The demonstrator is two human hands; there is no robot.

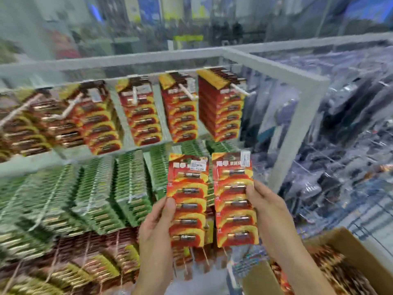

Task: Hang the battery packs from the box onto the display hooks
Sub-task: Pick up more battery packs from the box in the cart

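I hold two red-and-yellow battery packs upright, side by side, below the top row of hooks. My left hand (158, 222) grips the left battery pack (189, 196) by its left edge, thumb on the front. My right hand (269, 206) grips the right battery pack (232, 199) by its right edge. The cardboard box (348, 248) with more packs sits at the lower right. White display hooks (241, 89) carry rows of matching red packs (221, 111) above my hands. The picture is blurred.
Green packs (95, 188) hang in the middle row at left, brown and yellow ones (91, 258) below. A grey shelf frame (295, 133) stands right of the hooks, with dark bagged goods (344, 128) beyond it.
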